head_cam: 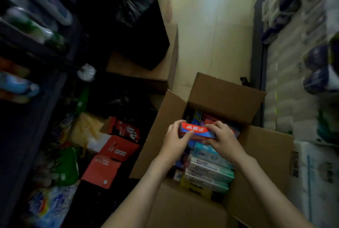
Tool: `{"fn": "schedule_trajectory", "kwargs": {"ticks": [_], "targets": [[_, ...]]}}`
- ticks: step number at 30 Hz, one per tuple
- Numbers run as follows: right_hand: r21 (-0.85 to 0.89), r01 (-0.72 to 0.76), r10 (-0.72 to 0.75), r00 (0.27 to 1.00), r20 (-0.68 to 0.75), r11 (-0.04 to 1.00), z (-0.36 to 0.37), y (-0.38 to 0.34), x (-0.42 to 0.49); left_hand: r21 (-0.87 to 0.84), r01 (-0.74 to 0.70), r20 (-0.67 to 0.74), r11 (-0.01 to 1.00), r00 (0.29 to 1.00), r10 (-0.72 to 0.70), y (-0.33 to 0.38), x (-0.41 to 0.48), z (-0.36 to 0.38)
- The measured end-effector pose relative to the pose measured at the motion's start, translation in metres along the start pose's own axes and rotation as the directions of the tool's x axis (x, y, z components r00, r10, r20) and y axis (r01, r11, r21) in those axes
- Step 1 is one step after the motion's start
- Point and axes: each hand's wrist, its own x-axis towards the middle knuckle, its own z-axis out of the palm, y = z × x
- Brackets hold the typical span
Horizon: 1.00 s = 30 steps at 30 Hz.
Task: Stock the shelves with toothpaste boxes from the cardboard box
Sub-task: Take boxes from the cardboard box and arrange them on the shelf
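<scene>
An open cardboard box [216, 95] stands on the floor with its flaps spread. Inside lie several toothpaste boxes, among them white and green ones [209, 171] stacked near me. Both my hands hold a red and blue toothpaste box [197, 130] just above the contents. My left hand [176, 139] grips its left end, thumb on top. My right hand [223, 138] grips its right end with fingers curled over it.
Dark shelves [27, 48] with bottles rise at the left. Red cartons [117, 147], bags and packets crowd the floor below them. A second cardboard box with a black bag [139, 26] sits behind. Stacked white paper goods [293, 62] line the right. Pale floor [211, 26] runs ahead.
</scene>
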Motion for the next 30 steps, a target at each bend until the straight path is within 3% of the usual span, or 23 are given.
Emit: {"fn": "schedule_trajectory", "kwargs": {"ticks": [4, 7, 12, 18, 23, 28, 30], "targets": [[0.021, 0.139, -0.139, 0.99, 0.016, 0.99, -0.053, -0.094, 0.021, -0.045, -0.027, -0.189, 0.999, 0.982, 0.018, 0.037, -0.027, -0.087], [-0.017, 0.161, -0.162, 0.984, -0.075, 0.987, -0.079, -0.173, 0.034, -0.138, -0.029, -0.329, 0.99, 0.944, -0.018, 0.057, -0.055, -0.162], [0.277, 0.215, -0.169, 0.969, -0.182, 0.936, -0.095, -0.305, 0.051, -0.295, -0.117, -0.552, 0.948, 0.831, -0.069, 0.073, -0.11, -0.281], [0.348, 0.39, -0.356, 0.921, -0.159, 0.853, -0.063, -0.435, 0.078, -0.296, -0.196, -0.76, 0.935, 0.64, -0.107, 0.053, -0.166, -0.393], [0.253, 0.594, -0.566, 0.805, -0.181, 0.764, -0.012, -0.527, 0.104, -0.307, -0.228, -0.872, 0.924, 0.457, -0.177, 0.018, -0.185, -0.457], [0.193, 0.713, -0.68, 0.701, -0.215, 0.674, 0.037, -0.596, 0.136, -0.152, -0.027, -0.959, 0.988, 0.244, -0.141, -0.005, -0.173, -0.514], [0.187, 0.721, -0.688, 0.693, -0.215, 0.667, 0.051, -0.616, 0.151, -0.098, 0.039, -0.972, 0.994, 0.211, -0.104, -0.014, -0.158, -0.535]]}}
